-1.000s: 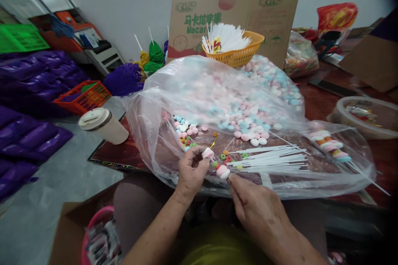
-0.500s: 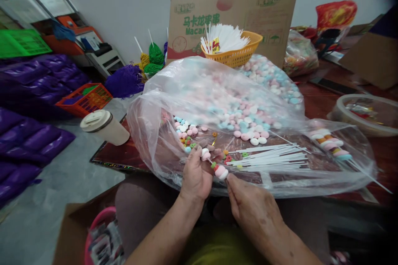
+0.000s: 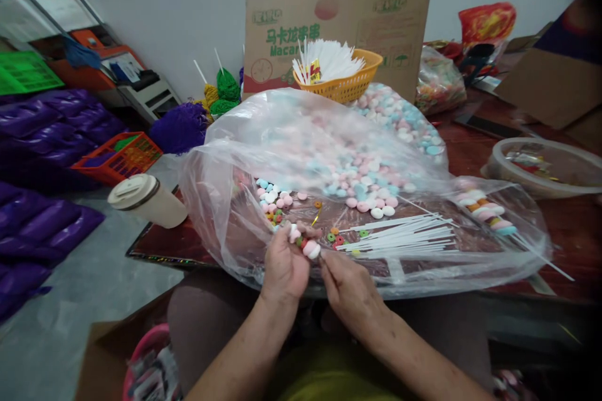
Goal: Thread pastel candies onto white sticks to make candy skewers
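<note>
A candy skewer point(image 3: 310, 249) with pink and white button-shaped candies and small green and red pieces is held low between both hands. My left hand point(image 3: 285, 268) has its thumb and fingers closed around the far, left end, on a pink-and-white candy. Pinched at the near end, just beside the white candy, are the fingers of my right hand point(image 3: 350, 285); they hide the stick there. Small coloured rings point(image 3: 337, 239) lie just beyond my hands, next to a fan of white sticks point(image 3: 404, 237). Pink, white and blue candies point(image 3: 364, 185) spill from a clear plastic bag point(image 3: 207, 200).
Filled candy skewers point(image 3: 486, 210) lie on the plastic at the right, near a round clear tub point(image 3: 540, 185). Behind the bag stand a yellow basket point(image 3: 350, 88) of white sticks and a cardboard box point(image 3: 395, 31). A lidded cup point(image 3: 153, 200) is at the table's left edge.
The candies on the skewer have come closer together, narrowing the bare gap by my left hand. My right hand has moved left, nearer my left. The whole view has shifted slightly.
</note>
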`<state>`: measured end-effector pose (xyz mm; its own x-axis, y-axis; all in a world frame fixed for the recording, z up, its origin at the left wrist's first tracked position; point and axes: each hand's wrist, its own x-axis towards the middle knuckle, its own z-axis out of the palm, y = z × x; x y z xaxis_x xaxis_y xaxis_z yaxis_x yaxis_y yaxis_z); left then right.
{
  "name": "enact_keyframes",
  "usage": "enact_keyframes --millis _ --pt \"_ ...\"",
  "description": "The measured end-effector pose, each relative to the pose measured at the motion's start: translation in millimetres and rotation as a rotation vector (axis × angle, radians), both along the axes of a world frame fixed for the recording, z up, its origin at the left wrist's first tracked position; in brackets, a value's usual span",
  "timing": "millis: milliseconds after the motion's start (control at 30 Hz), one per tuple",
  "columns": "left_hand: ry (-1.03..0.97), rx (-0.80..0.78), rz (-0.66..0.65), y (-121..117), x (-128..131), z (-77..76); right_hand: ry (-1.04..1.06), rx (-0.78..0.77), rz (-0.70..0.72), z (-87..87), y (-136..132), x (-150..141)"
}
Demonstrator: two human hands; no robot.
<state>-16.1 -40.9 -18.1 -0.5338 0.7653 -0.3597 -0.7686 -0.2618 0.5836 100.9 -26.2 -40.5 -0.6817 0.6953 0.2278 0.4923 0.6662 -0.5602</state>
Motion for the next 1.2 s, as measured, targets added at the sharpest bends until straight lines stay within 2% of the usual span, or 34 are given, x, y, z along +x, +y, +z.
enact_keyframes --millis 133,300,400,467,533,633,733,800,867,967,1067,1133,1200 --pt "0.094 0.01 0.005 -1 1 -1.6 -0.011 -0.011 -0.012 -7.2 1 4" --pt "0.214 0.048 -0.054 2 23 -9.8 -0.008 -0.049 -0.062 -10.9 -4 -5" --pt "0.173 0.008 -0.128 6 29 -11.3 0.063 -0.014 -0.071 -11.3 5 -3" --pt "0.195 -0.006 -0.194 9 24 -11.0 0.068 0.008 -0.087 -11.3 20 10" --pt "0.358 -0.033 -0.232 13 15 -11.6 0.046 0.022 -0.154 -10.2 37 32" --pt "0.877 -0.179 -0.286 21 1 -17.6 -0.03 0.025 -0.239 -6.1 54 67" --pt "1.347 -0.323 -0.331 26 -4 -28.6 -0.219 -0.013 -0.194 -0.1 52 89" --pt "1.435 -0.362 -0.33 26 -4 -34.6 -0.369 -0.024 -0.209 4.0 43 94" --pt "1.329 -0.386 -0.349 23 -4 -37.0 -0.458 -0.036 -0.203 7.9 33 94" --pt "0.936 -0.413 -0.386 14 -2 -33.2 -0.493 -0.057 -0.131 12.4 22 85" --pt "0.569 -0.388 -0.352 6 3 -24.6 -0.525 -0.075 -0.137 14.8 16 73" --pt "0.445 -0.364 -0.325 2 7 -19.7 -0.538 -0.087 -0.141 15.4 14 67" --pt "0.412 -0.351 -0.3 0 11 -17.8 -0.545 -0.087 -0.14 15.8 12 66"
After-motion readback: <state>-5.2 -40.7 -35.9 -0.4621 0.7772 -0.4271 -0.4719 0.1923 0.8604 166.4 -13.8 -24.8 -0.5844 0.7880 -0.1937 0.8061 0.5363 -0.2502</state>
